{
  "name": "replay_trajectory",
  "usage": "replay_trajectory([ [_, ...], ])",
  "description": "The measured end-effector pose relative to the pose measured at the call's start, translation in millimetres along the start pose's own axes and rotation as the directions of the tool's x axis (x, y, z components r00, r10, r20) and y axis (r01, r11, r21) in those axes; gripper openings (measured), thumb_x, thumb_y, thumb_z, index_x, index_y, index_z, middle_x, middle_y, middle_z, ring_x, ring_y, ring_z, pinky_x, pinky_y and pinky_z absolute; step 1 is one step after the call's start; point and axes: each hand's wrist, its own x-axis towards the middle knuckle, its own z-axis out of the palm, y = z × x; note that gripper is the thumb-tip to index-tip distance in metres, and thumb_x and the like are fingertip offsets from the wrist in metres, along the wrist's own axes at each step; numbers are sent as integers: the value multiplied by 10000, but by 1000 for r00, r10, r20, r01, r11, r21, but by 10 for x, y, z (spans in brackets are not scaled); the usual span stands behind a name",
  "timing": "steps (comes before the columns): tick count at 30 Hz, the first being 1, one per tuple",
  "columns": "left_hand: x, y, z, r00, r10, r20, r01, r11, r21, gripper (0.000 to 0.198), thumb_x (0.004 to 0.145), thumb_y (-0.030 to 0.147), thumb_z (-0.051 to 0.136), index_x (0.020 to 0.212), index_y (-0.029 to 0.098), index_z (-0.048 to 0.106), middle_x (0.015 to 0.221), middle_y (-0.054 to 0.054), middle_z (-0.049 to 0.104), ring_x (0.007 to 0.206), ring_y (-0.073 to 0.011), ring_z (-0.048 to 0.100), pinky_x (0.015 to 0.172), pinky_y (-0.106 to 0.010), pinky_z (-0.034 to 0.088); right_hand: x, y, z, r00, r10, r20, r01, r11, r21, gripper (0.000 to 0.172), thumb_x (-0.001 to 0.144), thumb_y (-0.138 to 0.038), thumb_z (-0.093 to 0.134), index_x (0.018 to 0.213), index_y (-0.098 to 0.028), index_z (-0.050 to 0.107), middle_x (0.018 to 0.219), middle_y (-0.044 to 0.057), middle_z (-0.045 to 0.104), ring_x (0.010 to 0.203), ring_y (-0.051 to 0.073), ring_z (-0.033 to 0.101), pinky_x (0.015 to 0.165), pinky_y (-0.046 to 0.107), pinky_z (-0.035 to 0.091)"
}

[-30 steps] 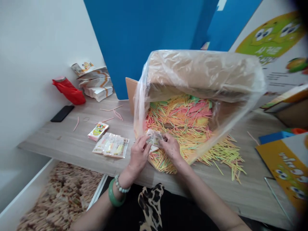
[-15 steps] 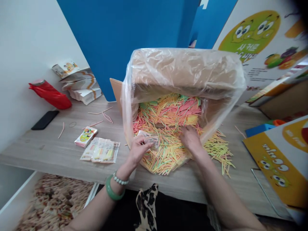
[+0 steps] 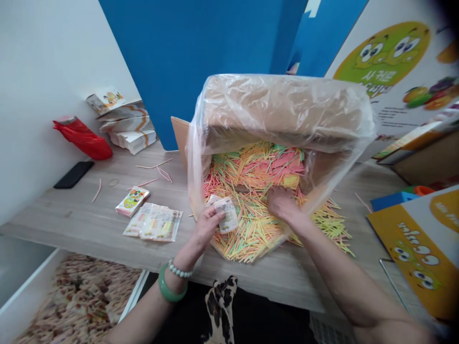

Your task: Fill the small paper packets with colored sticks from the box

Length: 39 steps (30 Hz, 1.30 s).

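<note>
Between thumb and fingers, my left hand [image 3: 207, 225] grips a small printed packet [image 3: 227, 216] at the front left of a tipped cardboard box [image 3: 283, 102]. The box is lined with a clear plastic bag [image 3: 196, 162]. Thin pastel sticks [image 3: 247, 229] in yellow, orange, pink and green fill it and spill from its mouth. Among these sticks rests my right hand [image 3: 281, 203]; its fingertips are buried and bent, so what they hold is hidden. Left of the box lie clear filled packets [image 3: 161, 224] and a stack of small printed packets [image 3: 132, 199].
Loose sticks [image 3: 165, 173], a black phone [image 3: 74, 175], a red wrapped bundle [image 3: 84, 138] and stacked folded cartons [image 3: 132, 129] lie on the left. A yellow carton [image 3: 412, 243] and blue object [image 3: 392, 200] stand right. Below, an open drawer [image 3: 34, 286] holds many small pieces.
The packet in my left hand has turned and now shows its printed face more upright. My right hand stays among the sticks, shifted slightly. The whole view has moved a little.
</note>
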Motion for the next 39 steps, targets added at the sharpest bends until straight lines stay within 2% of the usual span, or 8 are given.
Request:
replay_trajectory([
  [8, -48, -21, -157, 999, 6, -47, -6, 1000, -17, 275, 733, 389, 787, 863, 152, 733, 761, -34, 707, 630, -120, 593, 584, -250, 447, -50, 34, 3, 996, 83, 43, -83, 996, 11, 331, 915, -68, 395, 1115, -80, 659, 1091, 215, 712, 1025, 299, 666, 849, 371, 441],
  [16, -40, 25, -210, 997, -19, -72, 9, 990, -140, 344, 700, 344, 831, 978, 150, 770, 866, -65, 765, 716, -144, 660, 660, -262, 502, -113, 175, -67, 972, 220, -86, -133, 811, 570, 254, 894, -176, 370, 969, -152, 611, 899, 109, 699, 842, 223, 648, 760, 332, 476],
  [18, -45, 36, -195, 996, -29, -83, 15, 987, -160, 364, 699, 357, 835, 995, 155, 768, 898, -71, 769, 755, -161, 674, 703, -286, 526, -127, 44, -119, 974, 177, -141, -12, 661, 750, 226, 898, -238, 360, 907, -190, 580, 884, 67, 684, 840, 196, 631, 782, 322, 491],
  [22, -76, 87, -172, 992, 26, -125, -42, 990, -131, 373, 716, 418, 823, 993, 176, 764, 940, -68, 769, 825, -183, 684, 797, -333, 550, -186, -397, -137, 984, 99, -148, 146, 29, 989, 165, 862, -353, 463, 910, -216, 540, 784, 35, 637, 758, 187, 603, 788, 344, 509],
  [24, -97, 128, -150, 991, 100, -85, -102, 995, -21, 320, 763, 426, 782, 975, 186, 765, 974, -78, 768, 920, -214, 689, 871, -367, 549, -238, -640, -84, 990, 72, -120, 126, -90, 988, 202, 861, -398, 487, 938, -220, 545, 786, 32, 636, 762, 190, 610, 789, 349, 518],
  [30, -64, 65, 34, 946, 302, 120, -325, 876, 356, 270, 920, 340, 575, 1089, 216, 744, 1428, -103, 611, 1392, -275, 492, 1203, -481, 342, -378, -1167, 196, 971, -45, -235, 239, 122, 963, 307, 876, -453, 540, 1042, -227, 664, 1092, 68, 716, 1010, 231, 654, 918, 375, 516],
  [36, -22, -225, 203, 943, 313, 109, -328, 831, 449, 401, 916, 295, 540, 1285, 187, 657, 1428, -124, 613, 1383, -281, 514, 1215, -490, 336, -392, -1306, 306, 967, -63, -249, 257, 220, 941, 261, 889, -317, 494, 963, -198, 715, 957, 73, 742, 866, 221, 659, 843, 361, 531],
  [39, -26, -177, 167, 967, 251, 50, -251, 896, 365, 355, 880, 345, 603, 1193, 206, 699, 1311, -105, 687, 1258, -279, 608, 1112, -456, 456, -396, -1233, 223, 966, -72, -248, 256, 402, 879, 266, 910, -291, 467, 950, -196, 711, 955, 82, 746, 880, 227, 654, 846, 342, 505],
])
